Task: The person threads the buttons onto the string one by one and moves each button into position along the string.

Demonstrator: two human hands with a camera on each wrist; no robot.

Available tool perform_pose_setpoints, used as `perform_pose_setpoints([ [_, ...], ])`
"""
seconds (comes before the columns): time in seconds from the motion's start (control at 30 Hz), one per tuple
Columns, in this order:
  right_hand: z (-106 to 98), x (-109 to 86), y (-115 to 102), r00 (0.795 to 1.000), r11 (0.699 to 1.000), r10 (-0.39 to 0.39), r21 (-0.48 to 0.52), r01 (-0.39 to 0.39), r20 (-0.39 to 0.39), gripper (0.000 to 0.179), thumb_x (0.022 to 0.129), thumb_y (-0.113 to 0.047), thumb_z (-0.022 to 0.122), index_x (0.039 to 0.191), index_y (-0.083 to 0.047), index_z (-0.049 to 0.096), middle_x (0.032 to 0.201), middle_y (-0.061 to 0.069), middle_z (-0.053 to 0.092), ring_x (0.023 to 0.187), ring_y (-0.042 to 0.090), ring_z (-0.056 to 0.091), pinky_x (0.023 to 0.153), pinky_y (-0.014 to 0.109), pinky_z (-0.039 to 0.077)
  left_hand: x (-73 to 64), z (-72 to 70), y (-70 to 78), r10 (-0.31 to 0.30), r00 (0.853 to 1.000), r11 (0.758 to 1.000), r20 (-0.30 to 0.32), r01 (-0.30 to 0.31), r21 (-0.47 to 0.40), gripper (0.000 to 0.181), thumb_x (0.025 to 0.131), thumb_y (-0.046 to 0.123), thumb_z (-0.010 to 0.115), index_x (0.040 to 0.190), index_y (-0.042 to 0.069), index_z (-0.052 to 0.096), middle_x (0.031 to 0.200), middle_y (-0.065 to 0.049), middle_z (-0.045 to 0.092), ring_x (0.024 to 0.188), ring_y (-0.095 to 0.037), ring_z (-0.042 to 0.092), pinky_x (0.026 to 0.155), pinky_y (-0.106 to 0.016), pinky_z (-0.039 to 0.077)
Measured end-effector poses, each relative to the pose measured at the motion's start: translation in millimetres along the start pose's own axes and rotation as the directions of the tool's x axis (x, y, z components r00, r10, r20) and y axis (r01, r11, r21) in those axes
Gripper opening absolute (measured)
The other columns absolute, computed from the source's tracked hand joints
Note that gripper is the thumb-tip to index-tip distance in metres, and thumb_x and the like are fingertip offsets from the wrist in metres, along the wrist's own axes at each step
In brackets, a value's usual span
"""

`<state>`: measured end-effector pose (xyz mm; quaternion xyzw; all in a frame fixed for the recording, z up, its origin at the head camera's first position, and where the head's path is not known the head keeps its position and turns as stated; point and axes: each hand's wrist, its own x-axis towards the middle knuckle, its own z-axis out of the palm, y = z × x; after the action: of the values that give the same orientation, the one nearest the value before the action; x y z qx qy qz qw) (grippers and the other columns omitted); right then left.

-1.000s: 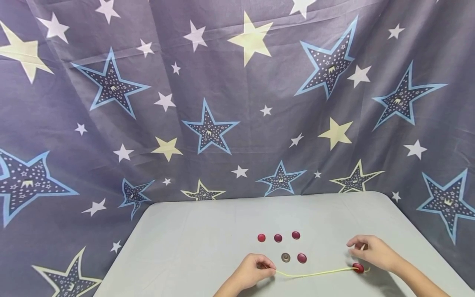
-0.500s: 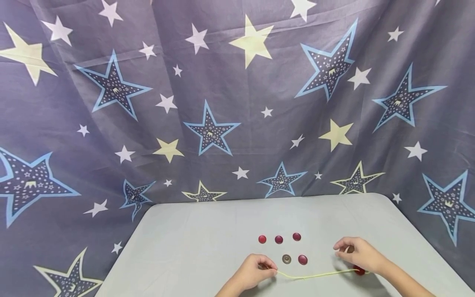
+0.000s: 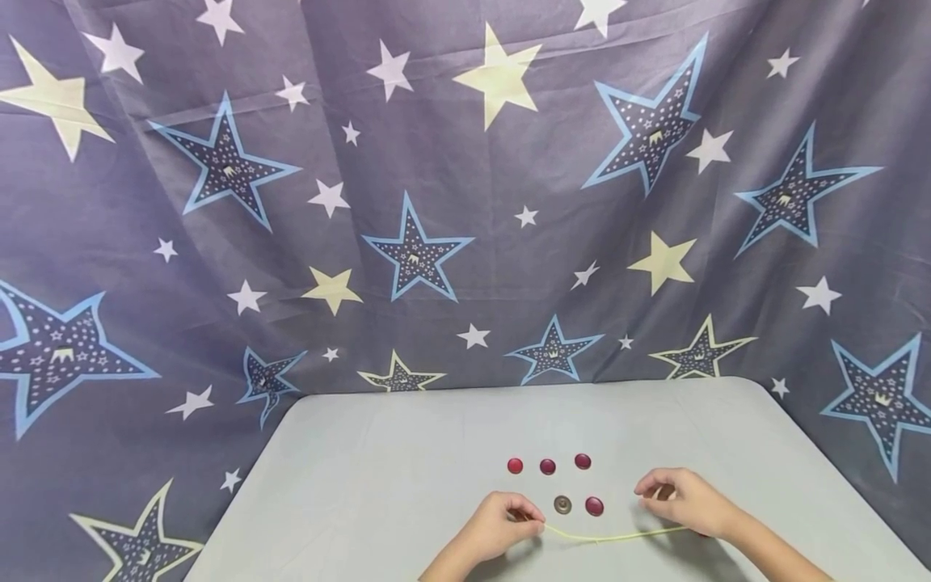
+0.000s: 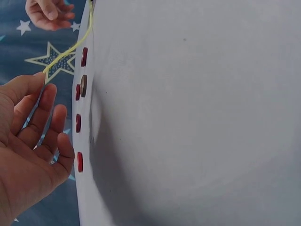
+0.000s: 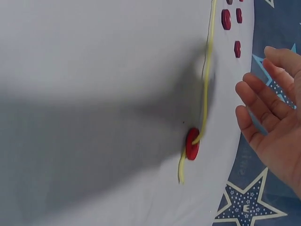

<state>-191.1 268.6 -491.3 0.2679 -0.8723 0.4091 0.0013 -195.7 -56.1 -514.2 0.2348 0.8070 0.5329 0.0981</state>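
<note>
In the head view my left hand [image 3: 502,525] pinches one end of a yellow string [image 3: 618,537] between thumb and index finger. The string runs right across the table toward a red button [image 5: 192,143] threaded near its other end, with a short tail beyond it. That button lies on the table, mostly hidden behind my right hand [image 3: 687,501] in the head view. My right hand hovers above the table with relaxed fingers, holding nothing. Just left of its fingertips lie a dark red button [image 3: 594,506] and a brown button [image 3: 562,504].
Farther back on the white table [image 3: 378,469] sit a bright red button [image 3: 515,466] and two dark red buttons, one in the middle [image 3: 548,466] and one at the right [image 3: 583,461]. A star-patterned cloth [image 3: 465,178] hangs behind the table.
My right hand has moved left, away from above the threaded button and toward the loose ones. My left hand has stayed almost in place, still pinching the string.
</note>
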Motion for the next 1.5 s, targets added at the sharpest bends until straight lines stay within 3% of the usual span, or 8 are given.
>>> perform_pose_setpoints([
  [0.13, 7, 4.0, -1, 0.999, 0.999, -0.034, 0.017, 0.034, 0.016, 0.008, 0.084, -0.006, 0.064, 0.090, -0.001, 0.066, 0.083, 0.009, 0.067, 0.072, -0.004, 0.053, 0.060, 0.021, 0.045, 1.1, 0.9, -0.8, 0.009, 1.000, 1.000, 0.003, -0.009, 0.005, 0.006, 0.079, 0.012, 0.071, 0.081, 0.007, 0.072, 0.074, -0.004, 0.069, 0.067, 0.002, 0.055, 0.066, -0.016, 0.047],
  [0.57, 30, 12.0, -14, 0.998, 0.996, -0.061, 0.070, 0.060, 0.023, 0.009, 0.084, -0.007, 0.065, 0.091, -0.002, 0.066, 0.086, 0.012, 0.067, 0.074, -0.004, 0.054, 0.061, 0.022, 0.045, 3.2, 4.2, -1.1, 0.003, 1.000, 1.000, 0.002, -0.003, 0.007, 0.006, 0.080, 0.015, 0.071, 0.081, 0.009, 0.072, 0.075, 0.000, 0.068, 0.068, 0.003, 0.055, 0.067, -0.017, 0.047],
  [0.97, 55, 17.8, -24, 0.998, 0.982, -0.031, 0.189, 0.021, 0.049, 0.011, 0.085, -0.011, 0.065, 0.092, -0.003, 0.066, 0.091, 0.014, 0.067, 0.077, -0.003, 0.055, 0.064, 0.021, 0.048, 5.5, 8.7, -0.3, -0.004, 1.000, 1.000, -0.022, 0.005, 0.007, 0.006, 0.080, 0.014, 0.070, 0.081, 0.008, 0.071, 0.075, -0.004, 0.069, 0.068, 0.003, 0.054, 0.067, -0.018, 0.045],
  [1.1, 63, 20.5, -27, 0.998, 0.975, 0.013, 0.221, -0.028, 0.069, 0.014, 0.085, -0.014, 0.066, 0.094, -0.003, 0.066, 0.089, 0.013, 0.067, 0.078, -0.003, 0.056, 0.066, 0.021, 0.048, 3.2, 8.7, 9.5, -0.008, 0.999, 1.000, -0.035, 0.008, 0.008, 0.006, 0.080, 0.010, 0.069, 0.081, 0.004, 0.071, 0.076, -0.009, 0.069, 0.068, 0.003, 0.053, 0.067, -0.018, 0.045],
  [1.33, 79, 24.7, -34, 0.998, 0.958, 0.002, 0.286, -0.019, 0.060, 0.014, 0.085, -0.015, 0.066, 0.095, -0.005, 0.067, 0.087, 0.009, 0.068, 0.077, 0.000, 0.059, 0.068, 0.022, 0.050, 6.8, 9.1, 0.7, 0.001, 1.000, 1.000, -0.007, -0.001, -0.002, 0.008, 0.081, 0.018, 0.070, 0.083, 0.010, 0.071, 0.076, 0.005, 0.068, 0.071, 0.005, 0.056, 0.069, -0.018, 0.045],
  [1.5, 87, 26.8, -38, 0.996, 0.936, 0.010, 0.349, -0.039, 0.086, 0.017, 0.086, -0.014, 0.065, 0.097, -0.001, 0.066, 0.090, 0.016, 0.068, 0.079, 0.002, 0.060, 0.070, 0.022, 0.050, 8.8, 10.6, -0.5, 0.012, 1.000, 1.000, -0.003, -0.012, -0.006, 0.009, 0.082, 0.020, 0.069, 0.084, 0.011, 0.071, 0.078, 0.005, 0.069, 0.071, 0.005, 0.056, 0.070, -0.018, 0.045],
])
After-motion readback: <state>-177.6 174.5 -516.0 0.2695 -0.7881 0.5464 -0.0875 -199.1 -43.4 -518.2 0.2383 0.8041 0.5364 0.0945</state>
